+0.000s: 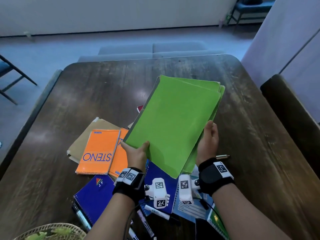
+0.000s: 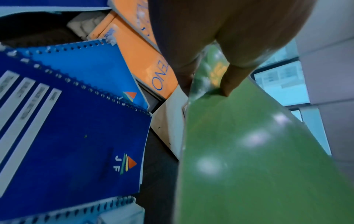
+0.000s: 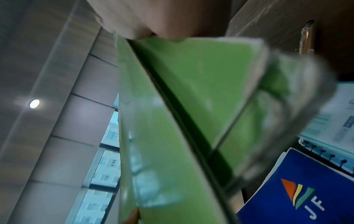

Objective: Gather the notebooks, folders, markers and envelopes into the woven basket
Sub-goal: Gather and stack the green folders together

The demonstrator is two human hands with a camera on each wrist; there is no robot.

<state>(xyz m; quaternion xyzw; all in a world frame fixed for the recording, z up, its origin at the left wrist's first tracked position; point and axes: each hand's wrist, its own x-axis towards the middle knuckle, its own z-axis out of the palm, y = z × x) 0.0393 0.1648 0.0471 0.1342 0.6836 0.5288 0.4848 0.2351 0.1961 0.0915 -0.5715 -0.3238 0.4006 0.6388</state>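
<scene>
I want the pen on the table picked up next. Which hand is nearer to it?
Right. The right hand, gripping the green folders, is just left of the pen; the left hand holds their opposite edge, farther away.

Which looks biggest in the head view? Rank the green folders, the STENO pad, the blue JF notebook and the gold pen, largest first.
1. green folders, though held up nearer the camera, which inflates them
2. STENO pad and blue JF notebook: alike, notebook partly hidden by the left arm, so unranked
3. gold pen
</scene>
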